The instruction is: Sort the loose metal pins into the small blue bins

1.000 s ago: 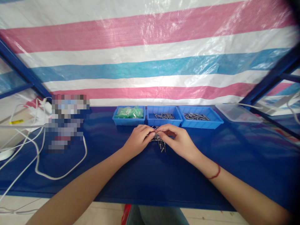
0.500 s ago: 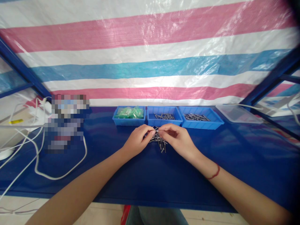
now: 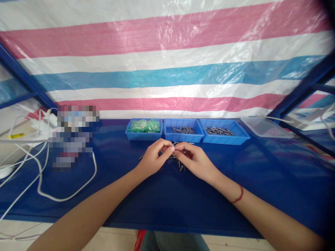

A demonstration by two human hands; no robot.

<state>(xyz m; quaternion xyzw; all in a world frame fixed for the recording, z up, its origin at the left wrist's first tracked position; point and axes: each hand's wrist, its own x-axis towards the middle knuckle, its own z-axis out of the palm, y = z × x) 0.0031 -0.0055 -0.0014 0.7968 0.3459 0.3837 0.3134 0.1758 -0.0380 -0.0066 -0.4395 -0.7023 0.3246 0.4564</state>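
Observation:
My left hand [image 3: 154, 157] and my right hand [image 3: 196, 159] meet fingertip to fingertip over the blue table, both pinched closed. Whatever sits between the fingertips is too small and too covered to make out. Beneath them lies a loose pile of screw-like metal pieces [image 3: 181, 166], partly hidden by the fingers. Just behind the hands stand blue bins in a row. The left bin [image 3: 143, 137] contains green plastic packets [image 3: 149, 126]. In the middle bin [image 3: 181, 137] and the right bin [image 3: 226, 139] lie more metal pieces of that kind.
A clear plastic lid or tray [image 3: 265, 128] rests at the back right. White cables [image 3: 62, 199] loop across the left side of the table [image 3: 162, 202], near a blurred-out patch. A striped plastic sheet [image 3: 167, 82] hangs behind, between blue frame posts [image 3: 300, 89].
Both hands have come closer together, and their fingertips now touch. My right hand has shifted slightly left and down. A metal piece now shows beside my left hand.

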